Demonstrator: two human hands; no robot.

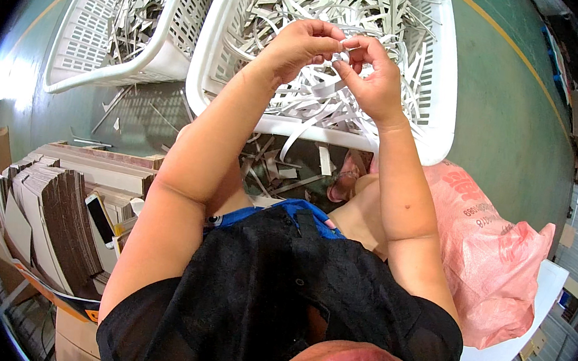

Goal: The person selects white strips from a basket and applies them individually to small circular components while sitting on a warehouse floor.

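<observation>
Both hands meet over the near part of a large white plastic basket (197, 67). My left hand (303, 46) is closed, thumb and index finger pinched together. Its fingertips almost touch those of my right hand (372, 74), whose thumb and curled fingers are also closed. A small piece of white strip (346, 56) shows between the fingertips; the rest of it is hidden. Below the hands lies a tangled heap of thin white strips (331, 108), and some hang over the basket's front rim.
A second white basket (69, 79) with pale strips stands at the left. Stacked cardboard sheets (48, 220) and a phone (99, 218) are at my left side. A pink woven sack (482, 269) rests at my right. Scraps (286, 173) litter the floor below the basket.
</observation>
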